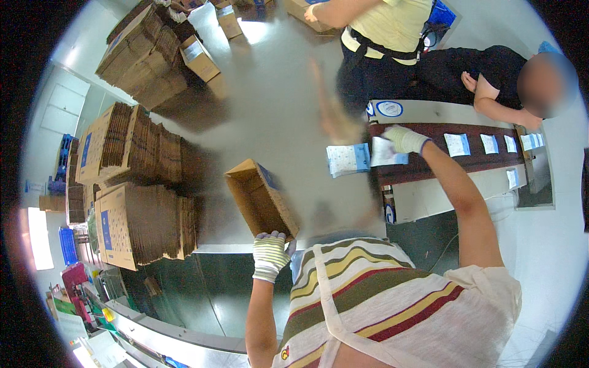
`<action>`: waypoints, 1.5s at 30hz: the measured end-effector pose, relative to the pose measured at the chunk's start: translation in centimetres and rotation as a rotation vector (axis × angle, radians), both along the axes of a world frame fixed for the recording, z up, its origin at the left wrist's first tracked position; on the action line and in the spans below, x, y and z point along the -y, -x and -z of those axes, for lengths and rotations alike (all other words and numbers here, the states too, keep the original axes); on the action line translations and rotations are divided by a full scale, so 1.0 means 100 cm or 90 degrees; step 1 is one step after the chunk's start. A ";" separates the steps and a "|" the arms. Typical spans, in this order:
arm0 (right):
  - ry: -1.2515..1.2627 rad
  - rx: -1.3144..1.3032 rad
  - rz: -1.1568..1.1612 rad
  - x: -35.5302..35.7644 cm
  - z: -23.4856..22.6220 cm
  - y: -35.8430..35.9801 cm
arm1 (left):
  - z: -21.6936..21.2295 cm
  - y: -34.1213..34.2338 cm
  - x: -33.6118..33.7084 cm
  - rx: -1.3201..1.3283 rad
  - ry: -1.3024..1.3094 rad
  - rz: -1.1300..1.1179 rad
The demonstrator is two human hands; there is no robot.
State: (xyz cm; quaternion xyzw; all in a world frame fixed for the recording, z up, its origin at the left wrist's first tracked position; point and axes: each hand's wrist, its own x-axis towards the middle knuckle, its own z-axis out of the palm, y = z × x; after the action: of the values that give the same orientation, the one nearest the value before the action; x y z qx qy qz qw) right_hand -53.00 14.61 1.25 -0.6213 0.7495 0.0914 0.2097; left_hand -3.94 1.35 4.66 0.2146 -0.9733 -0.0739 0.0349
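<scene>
My left hand [270,254], in a striped glove, sits low in the middle of the frame, fingers curled over the near edge of an open cardboard box [261,197] that lies tilted on the grey table [282,110]. My right hand [402,140], gloved too, reaches to the upper right and closes on a white and blue packet [385,152] at the near end of the dark conveyor belt [472,162]. More packets [457,145] lie spaced along the belt toward the right. Another packet [348,159] lies just left of the belt's end. Stacks of flattened cartons [141,178] fill the left side. Two other people stand at the top of the frame.
</scene>
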 end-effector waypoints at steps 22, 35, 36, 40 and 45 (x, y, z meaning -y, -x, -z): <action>0.014 0.010 -0.064 0.006 0.046 -0.271 | 0.006 -0.007 0.002 0.040 -0.032 -0.031; 0.352 0.858 -0.034 0.122 -0.054 -0.321 | 0.003 0.009 -0.007 0.142 -0.179 -0.095; 0.370 0.832 0.001 0.115 -0.048 -0.322 | 0.026 0.002 -0.007 0.074 -0.113 -0.073; 0.414 0.656 -0.113 0.114 -0.037 -0.312 | 0.044 -0.011 -0.017 0.078 -0.111 -0.121; 0.255 0.660 0.074 0.096 -0.024 -0.310 | 0.029 -0.018 -0.016 -0.026 0.057 -0.031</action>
State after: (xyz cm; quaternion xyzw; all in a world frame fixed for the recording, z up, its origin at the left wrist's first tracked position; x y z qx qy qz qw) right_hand -22.02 5.03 3.69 -0.5701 0.5843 -0.3821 0.4330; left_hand -2.17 2.94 1.73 0.2350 -0.9692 -0.0339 0.0658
